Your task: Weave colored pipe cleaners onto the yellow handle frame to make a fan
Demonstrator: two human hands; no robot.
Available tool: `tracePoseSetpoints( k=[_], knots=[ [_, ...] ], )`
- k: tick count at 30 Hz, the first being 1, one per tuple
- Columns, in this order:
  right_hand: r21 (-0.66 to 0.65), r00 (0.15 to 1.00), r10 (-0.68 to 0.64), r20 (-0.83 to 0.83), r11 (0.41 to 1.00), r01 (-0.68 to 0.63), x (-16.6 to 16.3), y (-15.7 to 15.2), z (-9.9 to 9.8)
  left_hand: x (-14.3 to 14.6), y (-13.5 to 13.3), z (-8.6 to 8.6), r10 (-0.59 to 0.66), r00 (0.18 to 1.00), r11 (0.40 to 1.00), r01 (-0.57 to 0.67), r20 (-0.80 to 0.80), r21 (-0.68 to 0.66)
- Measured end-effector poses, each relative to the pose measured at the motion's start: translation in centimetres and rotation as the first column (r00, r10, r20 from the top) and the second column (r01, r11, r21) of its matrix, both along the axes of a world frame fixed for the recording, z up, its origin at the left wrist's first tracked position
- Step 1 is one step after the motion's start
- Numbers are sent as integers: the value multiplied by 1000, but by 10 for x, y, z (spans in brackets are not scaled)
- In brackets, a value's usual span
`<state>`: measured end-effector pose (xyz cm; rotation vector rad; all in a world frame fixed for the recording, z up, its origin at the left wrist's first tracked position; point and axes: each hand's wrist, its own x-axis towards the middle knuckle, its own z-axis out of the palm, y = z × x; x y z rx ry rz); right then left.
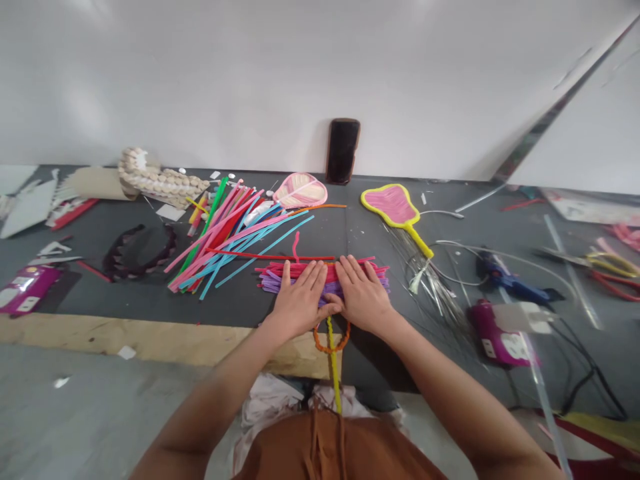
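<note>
Both my hands lie flat, side by side, on a bundle of pink and purple pipe cleaners [273,280] at the table's front. My left hand [301,297] covers the left half with its fingers stretched out, and my right hand [366,292] covers the right half the same way. The thumbs meet in the middle. Below them show an orange twisted ring [331,350] and a yellow stem [335,377] that runs toward my body. A red pipe cleaner [265,256] lies just beyond the bundle. Whatever is under the palms is hidden.
Loose pink, blue and green pipe cleaners [225,240] spread to the left, near a dark headband [140,253]. A phone [343,151] leans on the wall. A yellow-edged pink shape [393,203], wires [440,293], a blue glue gun [515,277] and scissors [595,260] lie right.
</note>
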<state>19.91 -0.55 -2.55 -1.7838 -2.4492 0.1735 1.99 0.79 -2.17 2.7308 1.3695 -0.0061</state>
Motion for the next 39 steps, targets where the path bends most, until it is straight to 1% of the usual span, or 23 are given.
tracePoseSetpoints(
  k=[4,7,11,13,16,18,19,21,23,25,27,30,33,36,39],
  knots=[
    [-17,997,-59,46,998,60,17,-3,1,0,-1,-2,-7,1000,1000,8,13,-14],
    [-2,994,-87,68,996,87,25,-5,-2,0,-2,-1,3,1000,1000,-3,15,-8],
    [-15,993,-94,77,995,95,38,-2,-2,4,0,8,0,1000,999,0,-1,-45],
    [-7,992,-119,41,993,119,49,4,3,8,3,15,4,1000,998,-4,-9,-62],
    [85,986,-162,-49,982,166,68,15,16,18,7,22,16,1000,999,-16,-7,-33],
    [141,987,-128,-100,980,141,76,24,28,25,8,22,11,1000,1000,-11,0,-22],
    [149,987,-111,-113,981,127,78,28,34,28,9,20,7,1000,1000,-7,2,-30],
    [110,989,-101,-106,988,112,76,37,43,33,8,13,0,1000,998,0,6,-57],
    [12,995,-86,-51,996,87,70,46,48,35,8,6,-1,1000,998,2,18,-63],
    [-88,999,-46,4,995,46,62,54,49,35,6,0,3,999,999,-1,36,-52],
    [-156,999,-15,37,988,21,57,61,45,35,5,-2,7,999,999,-5,46,-47],
    [-217,997,1,78,976,17,53,70,39,34,5,-2,3,999,998,0,45,-55],
    [-255,993,49,110,967,-19,52,75,36,35,5,-1,2,999,998,0,46,-57],
    [-270,988,100,116,961,-65,51,77,39,35,5,-1,7,999,998,-5,43,-65],
    [-296,990,108,92,952,-76,52,77,44,35,5,-2,6,999,998,-4,36,-70]
  ],
)
